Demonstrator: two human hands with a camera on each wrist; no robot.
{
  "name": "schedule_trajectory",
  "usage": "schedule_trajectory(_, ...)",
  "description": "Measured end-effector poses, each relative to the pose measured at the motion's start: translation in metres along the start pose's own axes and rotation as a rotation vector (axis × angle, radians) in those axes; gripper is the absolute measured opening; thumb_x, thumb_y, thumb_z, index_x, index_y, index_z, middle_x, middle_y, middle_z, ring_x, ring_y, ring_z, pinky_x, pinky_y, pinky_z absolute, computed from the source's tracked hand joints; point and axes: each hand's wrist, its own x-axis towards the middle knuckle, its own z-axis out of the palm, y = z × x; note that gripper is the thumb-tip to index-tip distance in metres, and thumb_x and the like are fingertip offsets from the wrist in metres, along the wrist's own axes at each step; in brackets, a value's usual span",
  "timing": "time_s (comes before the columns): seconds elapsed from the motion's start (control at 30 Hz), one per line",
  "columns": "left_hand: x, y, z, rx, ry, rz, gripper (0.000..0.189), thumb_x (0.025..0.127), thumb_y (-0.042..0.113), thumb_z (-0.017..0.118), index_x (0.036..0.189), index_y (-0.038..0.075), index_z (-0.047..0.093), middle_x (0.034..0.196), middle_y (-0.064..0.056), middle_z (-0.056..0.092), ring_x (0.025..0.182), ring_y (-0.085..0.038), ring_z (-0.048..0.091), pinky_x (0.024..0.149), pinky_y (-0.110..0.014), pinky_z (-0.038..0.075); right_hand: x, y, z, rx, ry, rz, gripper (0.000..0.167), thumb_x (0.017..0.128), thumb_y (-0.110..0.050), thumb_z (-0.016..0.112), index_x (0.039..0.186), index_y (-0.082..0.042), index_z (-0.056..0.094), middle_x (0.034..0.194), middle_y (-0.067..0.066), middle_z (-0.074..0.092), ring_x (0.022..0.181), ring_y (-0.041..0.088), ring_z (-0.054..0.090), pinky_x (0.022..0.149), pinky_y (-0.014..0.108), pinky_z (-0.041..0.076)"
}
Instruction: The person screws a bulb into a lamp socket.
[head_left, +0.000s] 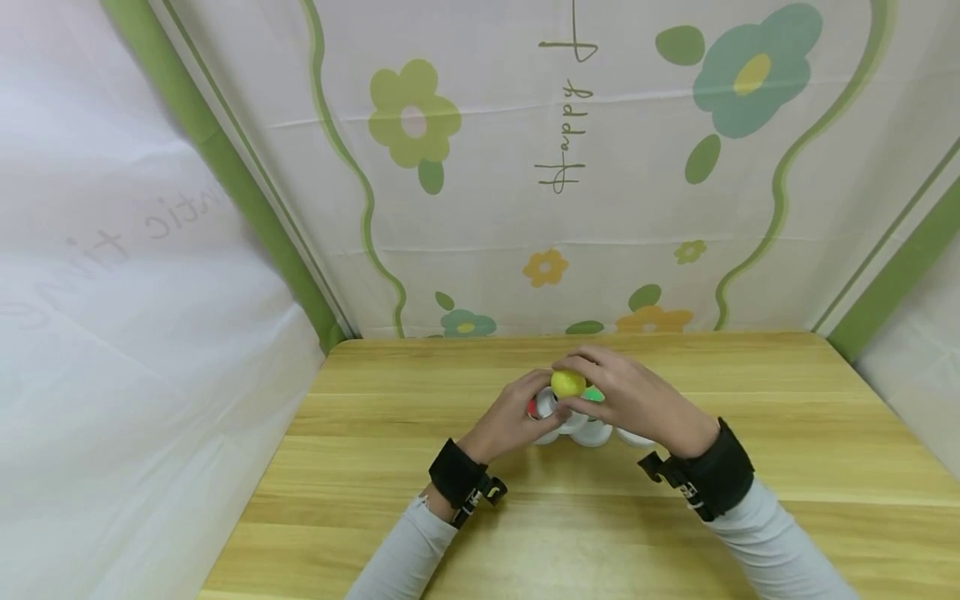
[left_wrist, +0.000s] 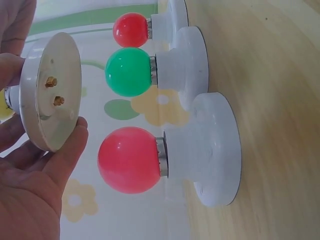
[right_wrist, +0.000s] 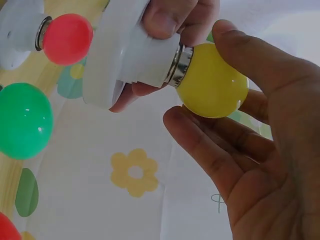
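Note:
My left hand (head_left: pixel 510 421) grips a white round lamp holder (right_wrist: pixel 112 55), raised above the table and tipped on its side. Two brass screws show on its underside in the left wrist view. A yellow bulb (right_wrist: pixel 212 82) sits at the mouth of this holder, its metal collar partly visible. Around the yellow glass curl the thumb and fingers of my right hand (head_left: pixel 637 400), pinching it from the side away from the holder.
On the wooden table (head_left: pixel 525 533) stand more white holders, bearing a red bulb (left_wrist: pixel 130 160), a green bulb (left_wrist: pixel 128 72) and another red bulb (left_wrist: pixel 131 30) in a row below my hands. A flower-printed cloth (head_left: pixel 480 208) hangs behind the table.

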Motion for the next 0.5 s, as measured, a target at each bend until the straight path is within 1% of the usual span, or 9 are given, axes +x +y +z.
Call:
schedule_trajectory(0.1,0.0002,0.0002,-0.0001,0.000,0.001,-0.003,0.045,0.102,0.019,0.072,0.143,0.006,0.059,0.139,-0.011,0.065,0.122,-0.021,0.067,0.098,-0.027,0.060,0.0000,0.0007,0.0012,0.001,0.003,0.007,0.054,0.082,-0.031,0.092,0.124,-0.005,0.070,0.120,0.007,0.069,0.097,0.016,0.071,0.077,0.029,0.064)
schedule_trajectory(0.17,0.0003,0.0001,0.0001,-0.003,0.002,-0.001,0.044,0.102,0.019,0.072,0.142,0.005,0.059,0.138,-0.012,0.065,0.121,-0.021,0.067,0.098,-0.028,0.060,-0.0002,0.0012,0.0015,-0.002,-0.004,0.012,0.056,0.084,-0.034,0.090,0.128,-0.005,0.070,0.123,0.008,0.069,0.098,0.016,0.072,0.078,0.030,0.064)
schedule_trajectory(0.27,0.0004,-0.0004,0.0007,-0.008,0.003,0.013,0.042,0.102,0.017,0.071,0.140,0.004,0.060,0.135,-0.012,0.066,0.117,-0.021,0.068,0.095,-0.028,0.060,-0.0010,0.0012,0.0002,0.001,-0.024,0.025,0.062,0.088,-0.037,0.087,0.138,-0.007,0.065,0.134,0.010,0.066,0.105,0.020,0.073,0.082,0.034,0.065)
schedule_trajectory(0.33,0.0005,-0.0006,0.0011,-0.014,0.006,0.028,0.041,0.103,0.017,0.071,0.139,0.004,0.060,0.132,-0.012,0.066,0.115,-0.021,0.068,0.094,-0.028,0.061,-0.0019,0.0010,-0.0018,0.019,-0.042,0.032,0.065,0.090,-0.037,0.085,0.144,-0.009,0.061,0.143,0.010,0.063,0.114,0.024,0.072,0.086,0.039,0.064)
schedule_trajectory(0.4,0.0005,-0.0007,0.0013,-0.018,0.009,0.043,0.041,0.102,0.017,0.071,0.140,0.004,0.060,0.132,-0.011,0.066,0.114,-0.020,0.068,0.094,-0.028,0.061,-0.0030,0.0005,-0.0044,0.046,-0.057,0.030,0.064,0.093,-0.032,0.082,0.148,-0.011,0.058,0.148,0.010,0.060,0.123,0.028,0.069,0.091,0.043,0.063)
schedule_trajectory(0.5,0.0003,-0.0010,0.0009,-0.022,0.010,0.055,0.044,0.102,0.015,0.072,0.143,0.006,0.058,0.132,-0.010,0.066,0.115,-0.019,0.068,0.095,-0.028,0.061,-0.0037,-0.0001,-0.0081,0.089,-0.071,0.008,0.057,0.095,-0.018,0.078,0.148,-0.011,0.059,0.150,0.010,0.060,0.133,0.031,0.063,0.098,0.048,0.061)
